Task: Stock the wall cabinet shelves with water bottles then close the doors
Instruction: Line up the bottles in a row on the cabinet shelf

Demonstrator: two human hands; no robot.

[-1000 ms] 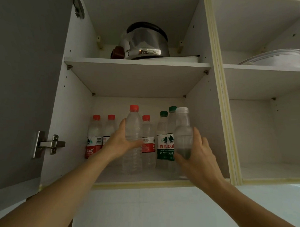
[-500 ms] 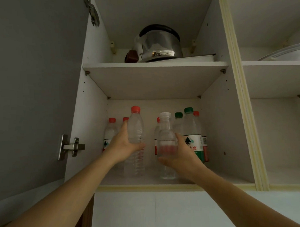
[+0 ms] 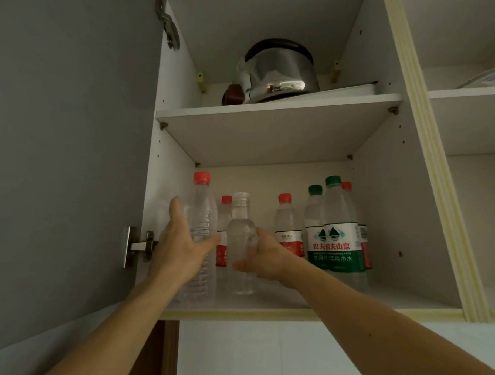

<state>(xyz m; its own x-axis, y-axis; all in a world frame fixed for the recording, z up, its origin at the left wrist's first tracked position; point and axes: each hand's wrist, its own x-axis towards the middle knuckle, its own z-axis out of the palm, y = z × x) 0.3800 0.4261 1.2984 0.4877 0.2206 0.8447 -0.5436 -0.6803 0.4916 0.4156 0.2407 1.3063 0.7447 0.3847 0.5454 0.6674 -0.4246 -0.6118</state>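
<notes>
Setting both bottles upright on the lower shelf [image 3: 264, 304]: left hand [image 3: 179, 249] grips the red-capped bottle [image 3: 202, 213], right hand [image 3: 266, 255] the white-capped bottle [image 3: 241, 237]. Release only once both bases sit flat, clear of the green-labelled bottles [image 3: 337, 246] behind.

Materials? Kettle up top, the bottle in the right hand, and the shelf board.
Kettle: polished metal, probably steel; mirror highlights. Bottle in the right hand: clear glossy plastic, apparently; see-through wall. Shelf board: matte white laminate, likely over particleboard; peg holes.
</notes>
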